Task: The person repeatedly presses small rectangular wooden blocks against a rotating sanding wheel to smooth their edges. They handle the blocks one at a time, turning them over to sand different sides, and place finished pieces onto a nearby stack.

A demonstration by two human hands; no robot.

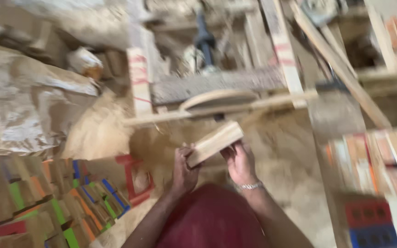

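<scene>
Both my hands hold one short pale wooden block [216, 142] in front of me, tilted with its right end higher. My left hand [184, 170] grips its lower left end. My right hand [240, 161], with a metal bracelet on the wrist, supports it from below on the right. A dark red garment covers my lap below the hands. The picture is blurred by motion.
Sawdust [281, 160] covers the floor. A heap of small wooden blocks with coloured ends [56, 202] lies at the lower left, more stacked pieces [373, 160] at the right. Long wooden slats [336, 64] and a bench frame [217, 85] stand ahead. A crumpled sack [24, 101] lies at the left.
</scene>
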